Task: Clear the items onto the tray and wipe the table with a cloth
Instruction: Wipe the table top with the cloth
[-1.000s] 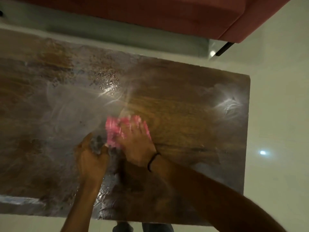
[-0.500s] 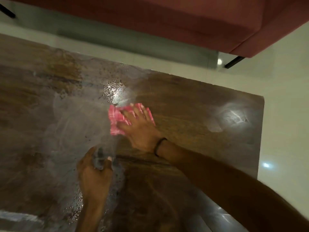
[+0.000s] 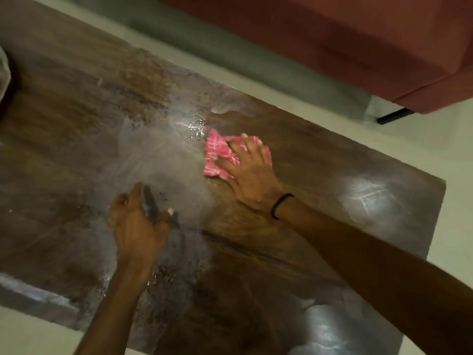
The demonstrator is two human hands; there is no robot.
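— Pressing down with the right hand [image 3: 249,175], fingers spread flat over the pink checked cloth [image 3: 217,155].
— And on the other side?
— Gripping a dark, blurred thing [image 3: 149,206] in the left hand [image 3: 135,226], fingers curled round it. Possibly a sprayer head; cannot tell.
— Whereabouts on the table [image 3: 332,155]?
— Past the middle, toward the far edge, with the cloth's left side touching a glistening wet patch [image 3: 192,124].
— Anything left to clear?
— Nothing loose to be seen on the wood. No tray in view either, only a blurred pale shape [image 3: 3,70] at the left edge. Looks as though the clearing is done, though cannot confirm.
— And the wiping?
— Seems partway. Droplets left of the cloth, dark specks [image 3: 166,275] by the left wrist, hazy smears [image 3: 366,196] toward the right end. Probably calls for more passes across the left half and along the near edge.
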